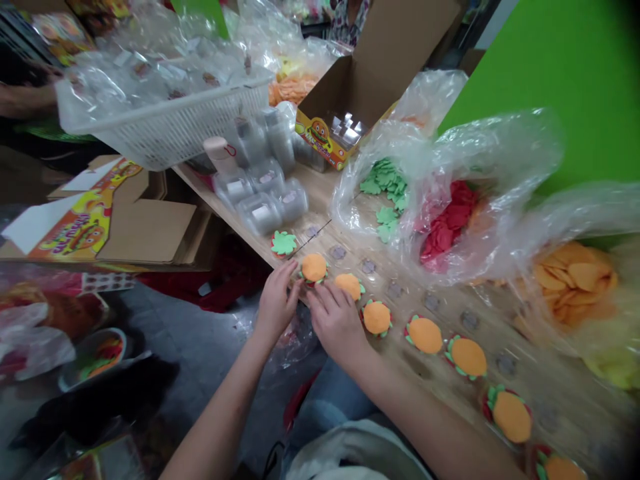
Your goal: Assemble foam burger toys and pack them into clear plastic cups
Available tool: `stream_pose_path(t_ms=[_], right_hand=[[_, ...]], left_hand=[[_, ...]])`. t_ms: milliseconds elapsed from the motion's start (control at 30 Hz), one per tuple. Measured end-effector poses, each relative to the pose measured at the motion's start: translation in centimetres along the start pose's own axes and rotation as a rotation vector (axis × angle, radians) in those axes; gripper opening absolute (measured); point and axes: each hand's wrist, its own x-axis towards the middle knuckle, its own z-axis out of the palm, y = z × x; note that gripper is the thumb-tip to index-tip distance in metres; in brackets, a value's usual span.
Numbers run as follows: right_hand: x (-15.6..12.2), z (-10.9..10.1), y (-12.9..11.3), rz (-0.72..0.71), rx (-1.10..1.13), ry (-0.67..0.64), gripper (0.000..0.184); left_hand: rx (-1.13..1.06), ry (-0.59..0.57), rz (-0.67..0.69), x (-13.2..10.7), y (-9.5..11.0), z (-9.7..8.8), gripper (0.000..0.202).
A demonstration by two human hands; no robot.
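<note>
**Foam burger [314,267] between both hands, near wooden table [320,193] edge**
Left hand [277,300] at 9 o'clock, right hand [336,323] at 6 o'clock, fingers at rim, grip indeterminate; burger row [424,335] at 4 o'clock.

Camera worn on my own head, facing forward and down, close above my left hand [276,300] and right hand [337,325], my forearms [215,420] entering from the bottom edge, the wooden table [315,200] slanting across from upper left to lower right
</note>
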Motion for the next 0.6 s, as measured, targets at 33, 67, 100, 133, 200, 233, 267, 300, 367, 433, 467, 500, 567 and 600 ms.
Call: stream_pose_path(t_ms=[33, 67, 100, 133, 200, 233, 267, 300, 367, 433, 467, 500, 567, 600], right_hand=[[-1.2, -0.6, -0.1, -0.001, 0.037, -0.011, 0.028], [-2.4, -1.1, -0.2, 0.002, 0.069, -0.021, 0.028], [-3.7, -1.7, -0.2, 0.014, 0.095, -0.027, 0.027], [-5.0, -2.1, -0.1, 0.033, 0.117, -0.029, 0.028], [-7.3, -2.9, 0.2, 0.075, 0.15, -0.022, 0.03], [-8.3, -3.1, 0.4, 0.089, 0.163, -0.011, 0.032], [-9.1, -3.3, 0.6, 0.102, 0.174, 0.0, 0.033], [-9.8, -3.5, 0.8, 0.111, 0.183, 0.009, 0.035], [-10.9, -3.8, 1.2, 0.13, 0.191, 0.03, 0.036], [-11.6, -4.6, 1.4, 0.163, 0.189, 0.039, 0.037], [-11.9, -5.2, 1.5, 0.181, 0.189, 0.041, 0.037], [-12.2, -6.0, 1.5, 0.195, 0.193, 0.043, 0.037], [-13.0, -8.0, 1.9, 0.218, 0.201, 0.045, 0.035], [-13.6, -9.1, 2.6, 0.235, 0.197, 0.057, 0.034]], left_hand=[[0.032, -0.033, 0.046, 0.7, 0.0, 0.2, 0.045], [0.063, -0.071, 0.089, 1.3, 0.0, 0.4, 0.051], [0.089, -0.113, 0.129, 2.0, 0.0, 0.6, 0.058], [0.111, -0.158, 0.163, 2.5, 0.1, 0.7, 0.064], [0.141, -0.244, 0.219, 3.2, 0.1, 0.9, 0.069], [0.153, -0.274, 0.244, 3.4, 0.1, 1.0, 0.067], [0.167, -0.293, 0.269, 3.5, 0.1, 1.0, 0.063], [0.185, -0.3, 0.287, 3.5, 0.0, 1.1, 0.059], [0.223, -0.29, 0.309, 3.5, -0.3, 1.2, 0.054], [0.255, -0.281, 0.325, 3.4, -0.8, 1.4, 0.051], [0.267, -0.273, 0.333, 3.3, -1.0, 1.5, 0.051], [0.273, -0.265, 0.347, 3.1, -1.1, 1.5, 0.05], [0.265, -0.219, 0.367, 3.1, -1.1, 1.6, 0.048], [0.243, -0.197, 0.378, 3.3, -0.7, 1.7, 0.046]])
